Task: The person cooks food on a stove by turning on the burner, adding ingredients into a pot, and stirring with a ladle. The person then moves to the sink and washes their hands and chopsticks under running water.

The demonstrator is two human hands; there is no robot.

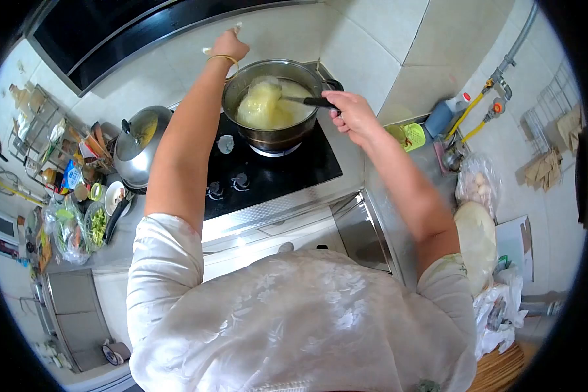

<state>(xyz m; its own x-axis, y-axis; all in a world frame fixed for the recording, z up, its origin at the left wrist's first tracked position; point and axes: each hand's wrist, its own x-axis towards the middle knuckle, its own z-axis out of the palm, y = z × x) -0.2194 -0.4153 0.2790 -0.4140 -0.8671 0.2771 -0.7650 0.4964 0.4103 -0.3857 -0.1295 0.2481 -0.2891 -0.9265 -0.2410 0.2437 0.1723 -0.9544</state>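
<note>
A deep metal pot (274,135) sits on the black gas stove (325,171), with pale liquid inside. My right hand (355,116) grips the black handle of a cooking utensil (313,102) that reaches into the pot. A glossy, pale yellow mass (260,110) lies at the utensil's far end and covers its head, so its exact kind is unclear. My left hand (230,44) is stretched past the pot's left rim toward the tiled wall, a yellow bangle (223,57) around the wrist. Its fingers look curled, with small white bits showing at their edges; what they hold is unclear.
Left of the stove stands a domed metal pot (140,147), beside jars, a white bowl (115,195) and chopped greens (97,225). On the right are a green basket (414,136), a blue bottle (445,116), yellow gas hoses (472,116) and a bag of eggs (480,186).
</note>
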